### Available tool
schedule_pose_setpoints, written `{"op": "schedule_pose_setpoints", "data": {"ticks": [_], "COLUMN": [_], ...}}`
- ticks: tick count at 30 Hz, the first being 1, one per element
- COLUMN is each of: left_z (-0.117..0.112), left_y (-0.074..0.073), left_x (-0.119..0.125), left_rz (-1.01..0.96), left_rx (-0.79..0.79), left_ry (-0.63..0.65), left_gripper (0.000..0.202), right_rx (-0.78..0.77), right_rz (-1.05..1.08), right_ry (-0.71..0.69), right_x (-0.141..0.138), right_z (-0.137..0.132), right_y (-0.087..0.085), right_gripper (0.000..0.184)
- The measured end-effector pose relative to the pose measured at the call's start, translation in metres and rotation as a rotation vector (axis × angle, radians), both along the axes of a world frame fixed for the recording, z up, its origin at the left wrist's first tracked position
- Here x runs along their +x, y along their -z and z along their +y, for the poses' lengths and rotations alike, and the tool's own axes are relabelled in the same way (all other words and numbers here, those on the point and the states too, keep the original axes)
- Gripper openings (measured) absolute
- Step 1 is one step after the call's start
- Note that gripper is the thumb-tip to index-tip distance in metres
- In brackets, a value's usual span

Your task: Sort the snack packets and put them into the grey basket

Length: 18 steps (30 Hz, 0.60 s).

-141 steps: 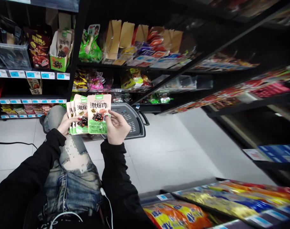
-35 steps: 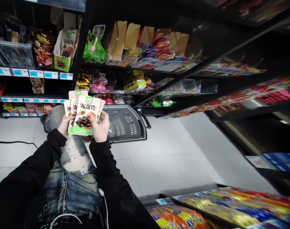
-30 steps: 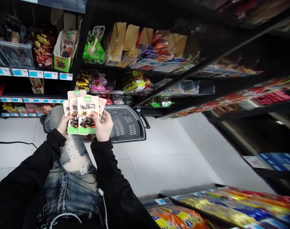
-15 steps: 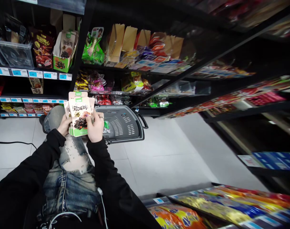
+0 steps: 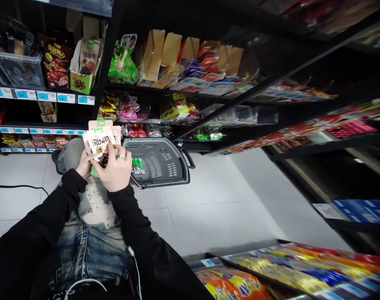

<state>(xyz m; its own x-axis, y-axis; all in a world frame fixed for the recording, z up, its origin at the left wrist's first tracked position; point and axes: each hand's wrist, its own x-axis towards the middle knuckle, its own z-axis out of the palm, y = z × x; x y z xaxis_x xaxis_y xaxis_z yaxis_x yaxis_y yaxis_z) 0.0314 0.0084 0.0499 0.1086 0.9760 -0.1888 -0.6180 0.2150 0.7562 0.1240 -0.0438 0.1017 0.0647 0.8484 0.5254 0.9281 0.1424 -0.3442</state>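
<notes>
Several cream and green snack packets [image 5: 98, 139] are fanned out above my knee. My left hand [image 5: 84, 165] pinches them by their lower left side. Across the front of the top packet lies my right hand [image 5: 116, 168], fingers bent over its lower half and a ring on one finger. The packets' lower edges are mostly covered by the right hand. Just right of my hands, a grey shopping basket [image 5: 158, 160] stands on the floor, with green and white packets [image 5: 138, 166] inside at its left end.
Ahead, a black shelf unit [image 5: 96, 83] carries boxed snacks, including a green carton [image 5: 83, 73] of similar packets. Shelving runs along the right. Orange snack bags [image 5: 233, 283] sit on a low shelf at the lower right. A black cable [image 5: 18, 186] crosses the floor at left.
My right hand has moved left, from the packets' right edge to across their front. The top packet has tilted to the left. The basket and my left hand are nearly unmoved.
</notes>
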Motion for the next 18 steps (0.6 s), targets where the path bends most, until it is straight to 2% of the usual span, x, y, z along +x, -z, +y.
{"op": "schedule_pose_setpoints", "data": {"ticks": [4,7,9,14,16,18], "left_z": [0.001,0.001,0.001,0.002,0.002,0.002], "left_y": [-0.001,-0.002,-0.003,-0.003,-0.003,-0.002], "left_x": [-0.001,-0.002,-0.004,-0.006,-0.006,-0.006], "left_rz": [0.014,0.010,-0.018,-0.096,-0.129,-0.158], "left_rx": [0.017,-0.011,-0.047,-0.137,-0.166,-0.182], "left_ry": [-0.005,0.023,0.029,0.006,0.016,0.036], "left_gripper": [0.041,0.041,0.042,0.043,0.044,0.045], "right_rx": [-0.003,0.043,0.026,-0.188,-0.256,-0.280], "right_rz": [0.047,0.228,0.522,1.590,1.875,2.038], "right_ry": [0.017,0.033,0.019,-0.190,-0.262,-0.316], "right_x": [0.005,0.024,0.041,0.082,0.092,0.096], "right_z": [-0.001,0.004,0.010,0.020,0.019,0.017], "right_y": [-0.005,-0.004,-0.002,-0.002,-0.003,-0.003], "right_gripper": [0.053,0.049,0.045,0.047,0.047,0.046]}}
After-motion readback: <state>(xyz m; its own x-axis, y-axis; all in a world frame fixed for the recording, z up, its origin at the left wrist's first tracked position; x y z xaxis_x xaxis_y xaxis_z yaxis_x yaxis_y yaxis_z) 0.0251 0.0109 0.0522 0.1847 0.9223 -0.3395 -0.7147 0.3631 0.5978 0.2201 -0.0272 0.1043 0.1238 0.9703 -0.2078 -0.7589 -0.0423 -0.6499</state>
